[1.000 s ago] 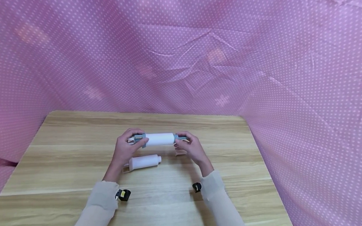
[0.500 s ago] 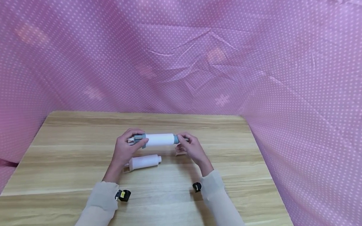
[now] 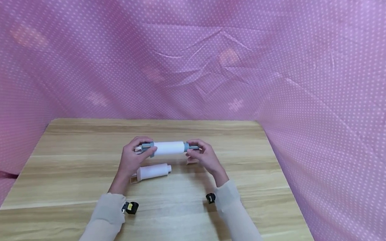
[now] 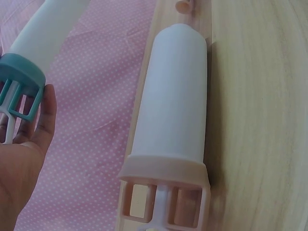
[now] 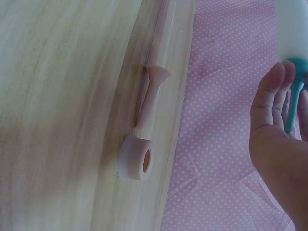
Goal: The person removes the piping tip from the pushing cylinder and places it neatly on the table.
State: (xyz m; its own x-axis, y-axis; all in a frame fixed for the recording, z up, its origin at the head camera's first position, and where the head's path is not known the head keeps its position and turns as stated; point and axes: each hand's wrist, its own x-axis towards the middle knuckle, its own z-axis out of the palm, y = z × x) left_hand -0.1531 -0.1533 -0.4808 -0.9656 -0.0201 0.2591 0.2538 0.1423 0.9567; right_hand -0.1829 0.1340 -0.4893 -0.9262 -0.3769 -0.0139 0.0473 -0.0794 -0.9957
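Both hands hold a white syringe-like tube (image 3: 169, 148) level over the table. My left hand (image 3: 130, 160) grips its left end, thumb on the tube near the teal frame-shaped collar (image 4: 21, 72); a white looped handle shows inside the frame. At the other end, the fingers of my right hand (image 3: 208, 159) are curled round the small teal nozzle (image 5: 297, 66), whose thin stem points toward the palm. A second white tube (image 4: 173, 101) with a pale pink frame end lies on the table, nearer the body.
A pale pink flared nozzle (image 5: 153, 91) and a pink ring cap (image 5: 135, 159) lie on the wooden table (image 3: 171, 220) below the right hand. Pink dotted cloth (image 3: 191, 63) hangs behind and beside the table.
My right fingers closed further over the teal nozzle half a second ago and have now loosened to show its stem again. The left hand and tube stay nearly in place.
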